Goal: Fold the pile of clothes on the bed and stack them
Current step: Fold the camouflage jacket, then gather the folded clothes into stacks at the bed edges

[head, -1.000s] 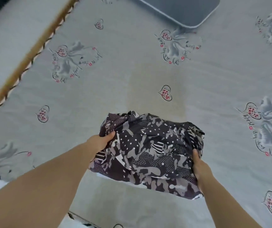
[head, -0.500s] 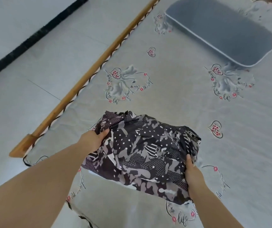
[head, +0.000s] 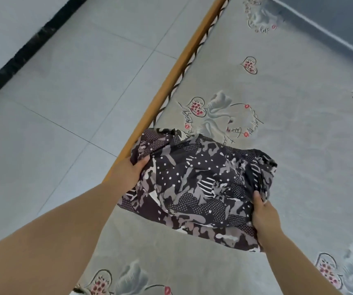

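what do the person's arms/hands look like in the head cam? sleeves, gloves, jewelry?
Both arms are bare all along the length in view, with no sleeve showing. The left hand and right hand wear no gloves. No watch, bracelet or ring shows on either. Nails on the visible fingers look short and unpainted. No markings or cables.

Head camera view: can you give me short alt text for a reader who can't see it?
Both hands, left hand and right hand, hold a folded dark patterned garment by its sides over a grey printed bedsheet, near the bed's wooden edge.
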